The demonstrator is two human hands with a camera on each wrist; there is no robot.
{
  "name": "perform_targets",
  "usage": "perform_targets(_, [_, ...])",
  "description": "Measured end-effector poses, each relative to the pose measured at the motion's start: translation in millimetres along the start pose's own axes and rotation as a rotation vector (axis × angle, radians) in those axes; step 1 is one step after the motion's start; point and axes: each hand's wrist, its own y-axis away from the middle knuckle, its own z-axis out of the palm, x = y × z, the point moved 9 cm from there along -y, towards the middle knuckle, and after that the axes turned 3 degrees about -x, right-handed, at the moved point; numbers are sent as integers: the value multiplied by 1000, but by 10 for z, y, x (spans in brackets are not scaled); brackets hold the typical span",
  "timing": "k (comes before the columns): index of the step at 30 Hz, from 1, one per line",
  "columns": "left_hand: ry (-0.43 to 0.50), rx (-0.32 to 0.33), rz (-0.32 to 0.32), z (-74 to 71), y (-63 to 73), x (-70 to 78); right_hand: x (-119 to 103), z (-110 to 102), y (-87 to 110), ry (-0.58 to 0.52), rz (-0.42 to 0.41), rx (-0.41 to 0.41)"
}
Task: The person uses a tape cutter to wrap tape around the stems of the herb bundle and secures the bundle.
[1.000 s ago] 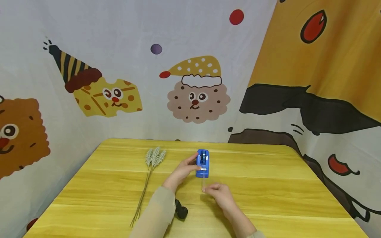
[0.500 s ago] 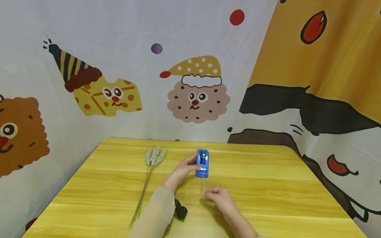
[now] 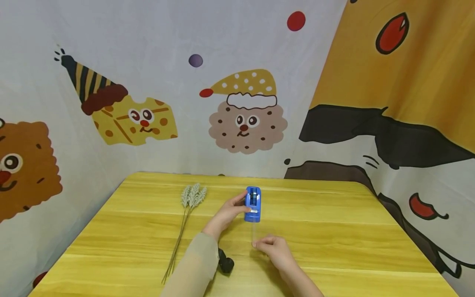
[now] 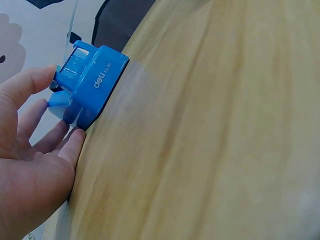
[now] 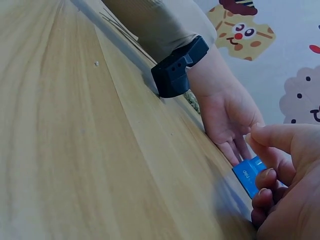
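Observation:
A blue tape dispenser (image 3: pixel 253 216) stands on the table, a serrated cutter at its front edge. My left hand (image 3: pixel 224 216) grips it from the left; in the left wrist view the thumb presses near the cutter while the other fingers (image 4: pixel 72 145) lie along its side and base. From the cutter a narrow strip of clear tape (image 3: pixel 254 233) stretches toward me. My right hand (image 3: pixel 276 249) pinches the strip's free end between thumb and index finger, in front of the dispenser. The remaining right fingers (image 5: pixel 265 180) are curled in.
Several pale grey-green wheat-like stems (image 3: pixel 191 198) lie on the wooden table (image 3: pixel 334 231), left of my left forearm. A black wrist-worn camera (image 3: pixel 225 263) sits under that forearm. A cartoon-printed curtain (image 3: pixel 185 123) hangs behind the table.
My right hand has moved slightly toward me with the tape end, and the strip between dispenser and fingers is longer. The left hand and dispenser have stayed in place.

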Motion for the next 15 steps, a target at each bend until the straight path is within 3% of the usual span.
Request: perform_targets(15, [15,-13,16,7,-12,-1,-42,20,39,-7,-34,-18])
